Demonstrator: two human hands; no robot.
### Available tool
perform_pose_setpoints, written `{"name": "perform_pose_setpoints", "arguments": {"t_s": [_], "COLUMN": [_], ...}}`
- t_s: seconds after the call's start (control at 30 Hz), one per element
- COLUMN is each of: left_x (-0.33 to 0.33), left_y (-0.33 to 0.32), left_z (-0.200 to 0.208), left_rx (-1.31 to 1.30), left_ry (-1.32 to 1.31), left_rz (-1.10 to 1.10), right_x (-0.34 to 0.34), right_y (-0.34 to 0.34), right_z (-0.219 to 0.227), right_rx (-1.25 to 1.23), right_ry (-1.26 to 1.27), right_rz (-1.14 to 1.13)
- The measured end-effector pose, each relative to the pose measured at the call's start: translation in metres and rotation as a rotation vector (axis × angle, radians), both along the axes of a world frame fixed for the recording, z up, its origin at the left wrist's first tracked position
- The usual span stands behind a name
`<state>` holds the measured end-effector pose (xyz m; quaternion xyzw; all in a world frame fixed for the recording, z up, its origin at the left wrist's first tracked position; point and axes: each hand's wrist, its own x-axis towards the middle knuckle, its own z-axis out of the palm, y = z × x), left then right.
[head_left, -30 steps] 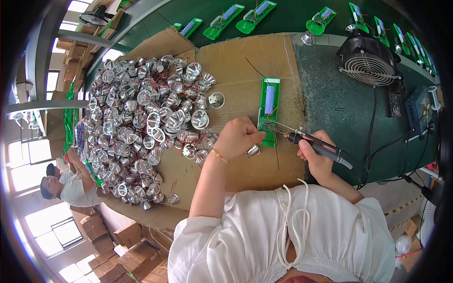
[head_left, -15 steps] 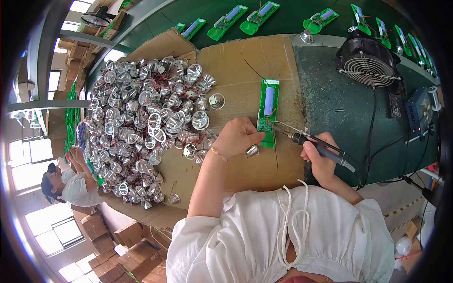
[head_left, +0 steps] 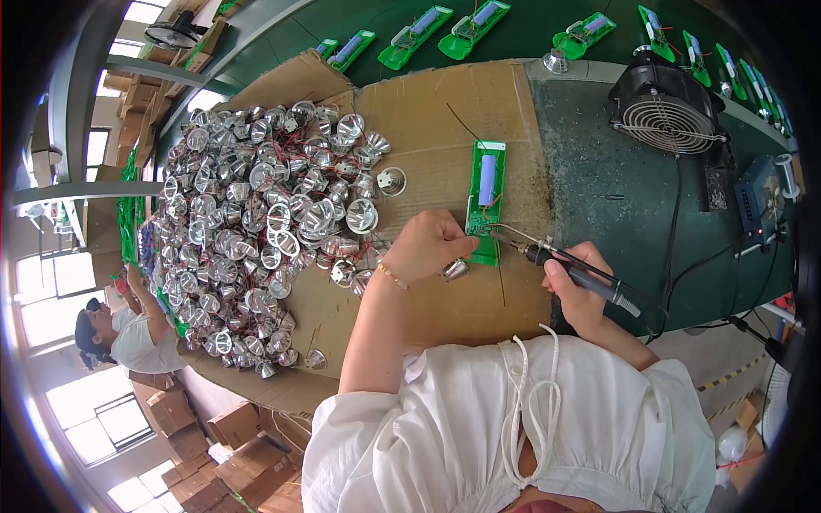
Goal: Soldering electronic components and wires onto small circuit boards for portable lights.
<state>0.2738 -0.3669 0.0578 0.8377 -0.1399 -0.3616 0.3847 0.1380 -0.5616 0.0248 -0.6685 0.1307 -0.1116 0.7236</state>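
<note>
A green plastic housing lies on the cardboard in front of me, with a purple cylindrical battery and a small circuit board in it. My right hand grips a soldering iron with a thin metal feed tube; its tip meets the board's lower part. At the housing's left edge my left hand pinches its fingertips together beside the board. What they pinch is hidden. Just below those fingers sits a silver reflector cup.
A large heap of reflector cups with red wires covers the left of the cardboard. A black fan and a blue soldering station stand right. Several green housings line the back. Another person works far left.
The iron's tip and my right hand have shifted very slightly left. My left hand stays by the board. At far left, the other person's hands have moved.
</note>
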Motion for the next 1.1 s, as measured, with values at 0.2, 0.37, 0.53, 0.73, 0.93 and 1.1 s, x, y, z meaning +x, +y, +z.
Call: {"name": "perform_pose_setpoints", "arguments": {"t_s": [0.2, 0.37, 0.53, 0.73, 0.93, 1.1], "left_x": [0.003, 0.004, -0.002, -0.002, -0.002, -0.022], "left_y": [0.003, 0.001, 0.005, 0.008, 0.005, 0.016], "left_z": [-0.003, 0.001, -0.017, -0.02, 0.004, 0.015], "left_rx": [-0.024, 0.006, -0.018, -0.059, 0.086, -0.061], "left_ry": [-0.032, -0.063, -0.101, -0.11, -0.081, -0.155], "left_rz": [-0.014, -0.038, -0.021, -0.01, -0.057, 0.224], "right_x": [0.001, -0.002, -0.005, -0.009, -0.011, -0.015], "right_y": [-0.002, -0.007, -0.01, -0.022, -0.033, -0.051], "right_z": [0.003, 0.008, 0.0, 0.002, -0.002, -0.006], "right_rx": [0.033, 0.039, 0.112, 0.119, 0.103, 0.158], "right_ry": [-0.051, -0.035, -0.031, -0.048, -0.07, -0.092], "right_rz": [-0.029, -0.024, -0.063, -0.11, -0.143, -0.189]}}
